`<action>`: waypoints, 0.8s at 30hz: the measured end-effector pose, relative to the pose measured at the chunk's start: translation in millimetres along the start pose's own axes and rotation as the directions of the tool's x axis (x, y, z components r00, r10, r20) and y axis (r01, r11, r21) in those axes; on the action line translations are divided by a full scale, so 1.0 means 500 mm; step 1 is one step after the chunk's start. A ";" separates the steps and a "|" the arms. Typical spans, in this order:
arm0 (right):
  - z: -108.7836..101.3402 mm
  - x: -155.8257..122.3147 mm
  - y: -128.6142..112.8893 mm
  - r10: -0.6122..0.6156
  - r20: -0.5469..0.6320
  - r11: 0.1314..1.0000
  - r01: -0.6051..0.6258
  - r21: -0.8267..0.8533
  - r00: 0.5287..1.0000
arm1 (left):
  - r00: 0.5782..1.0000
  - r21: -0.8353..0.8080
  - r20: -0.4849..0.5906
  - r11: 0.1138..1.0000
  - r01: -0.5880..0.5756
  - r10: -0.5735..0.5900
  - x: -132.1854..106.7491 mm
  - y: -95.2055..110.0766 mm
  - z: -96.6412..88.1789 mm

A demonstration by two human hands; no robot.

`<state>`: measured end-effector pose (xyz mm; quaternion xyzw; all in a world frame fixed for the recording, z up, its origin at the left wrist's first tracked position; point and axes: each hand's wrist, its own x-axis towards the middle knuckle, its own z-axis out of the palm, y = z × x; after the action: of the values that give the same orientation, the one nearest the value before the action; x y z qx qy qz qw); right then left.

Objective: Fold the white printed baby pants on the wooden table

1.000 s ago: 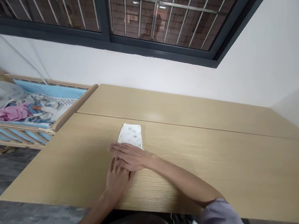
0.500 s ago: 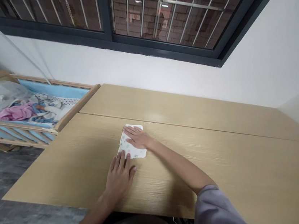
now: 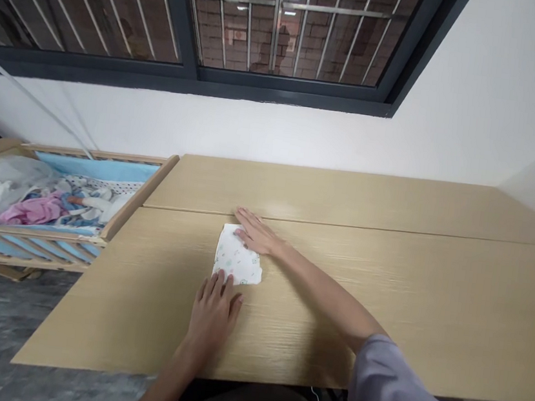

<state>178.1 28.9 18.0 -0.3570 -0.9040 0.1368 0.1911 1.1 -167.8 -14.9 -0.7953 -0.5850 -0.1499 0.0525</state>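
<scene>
A small white cloth with a fine coloured print lies flat on the light wooden table. My left hand rests palm down at the cloth's near edge, its fingertips on the fabric and its fingers slightly spread. At the far right corner of the cloth is my right hand, flat with its fingers stretched out. Its fingertips reach past the far edge toward the seam in the tabletop, and its thumb side lies over the cloth. Neither hand grips anything.
A wooden crib with blue lining adjoins the table on the left. It holds a pink cloth, other fabrics and a clear plastic bag. Behind the table rise a white wall and a dark-framed window with metal bars.
My right hand has slid away from me and a little to the right, off the middle of the cloth to beyond its far edge. The left hand stays at the near edge.
</scene>
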 end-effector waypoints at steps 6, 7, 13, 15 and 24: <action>-0.043 -0.147 -0.095 -0.124 0.045 0.991 0.121 0.055 0.991 | 0.990 -0.204 0.093 0.975 -0.085 0.105 0.048 -0.103 -0.033; -0.038 -0.174 -0.104 -0.146 0.073 0.988 0.143 0.051 0.987 | 0.986 -0.222 0.103 0.969 -0.108 0.133 0.055 -0.120 -0.035; 0.020 -0.276 -0.120 -0.075 -0.021 0.993 0.072 -0.092 0.997 | 0.964 -0.254 0.097 0.942 -0.218 0.249 0.072 -0.140 -0.034; 0.033 -0.286 -0.126 -0.044 -0.064 0.990 0.034 -0.137 0.997 | 0.962 -0.248 0.092 0.942 -0.227 0.256 0.066 -0.121 -0.038; 0.007 -0.288 -0.167 0.114 -0.144 0.991 -0.123 -0.054 0.983 | 0.984 -0.245 0.042 0.957 -0.156 0.171 0.073 -0.074 -0.071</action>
<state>223.9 -131.2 11.5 -0.4247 -0.8693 0.0938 0.2347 -30.1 -132.3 26.1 -0.8458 -0.4961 -0.1897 -0.0505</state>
